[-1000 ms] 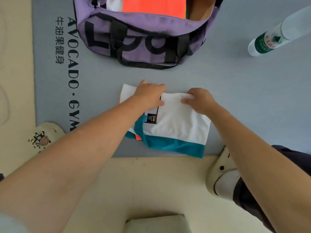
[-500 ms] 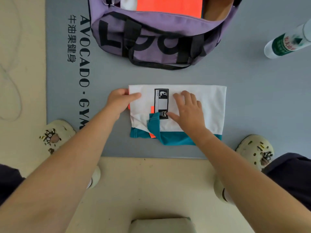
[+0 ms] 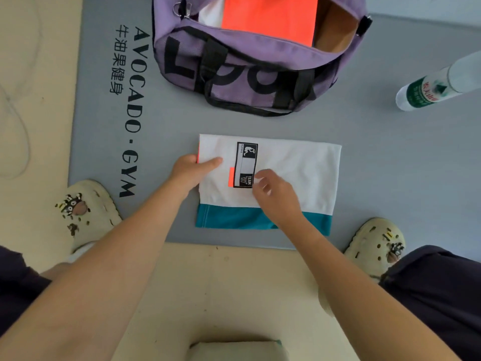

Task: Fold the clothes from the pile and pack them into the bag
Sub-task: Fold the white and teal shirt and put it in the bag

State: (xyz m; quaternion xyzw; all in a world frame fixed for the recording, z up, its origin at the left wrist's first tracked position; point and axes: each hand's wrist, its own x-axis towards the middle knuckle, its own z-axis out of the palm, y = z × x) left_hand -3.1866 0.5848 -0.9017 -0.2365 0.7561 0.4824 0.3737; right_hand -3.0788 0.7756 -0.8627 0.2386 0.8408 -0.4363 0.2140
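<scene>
Folded clothing, a white garment [image 3: 294,173] with a teal band along its near edge, is lying flat on the grey mat [image 3: 390,165] between the person's two feet in cream clogs. Nearest the viewer, both forearms are reaching forward over the pale floor onto it. The left hand [image 3: 194,169] is gripping the garment's left edge, thumb lying on top of the cloth and fingers tucked under. The right hand [image 3: 273,191] is resting on the middle of the cloth with its fingers curled, fingertips pinching at the black patch [image 3: 246,164]. Farther off, the purple bag [image 3: 250,74] is sitting open on the mat, showing an orange folded item [image 3: 270,19] inside. A plastic bottle [image 3: 437,84] is lying to the far right.
</scene>
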